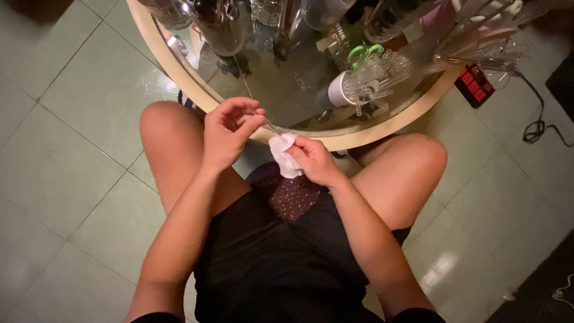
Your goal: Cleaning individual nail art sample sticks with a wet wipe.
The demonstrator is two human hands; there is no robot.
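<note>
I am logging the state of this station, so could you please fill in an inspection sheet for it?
Surface: round glass table with a pale rim, crowded.
Job's things: thin clear rod pinched in the left hand; white cloth in the right hand, wrapped round the rod's end.
Clutter: white cup full of clear rods, green scissors, glass jars at the far side.
Grippers: both hands closed on their things, over the lap.
Cables: black cable on the floor, running from a red power strip.
Surroundings: pale green tiled floor.
</note>
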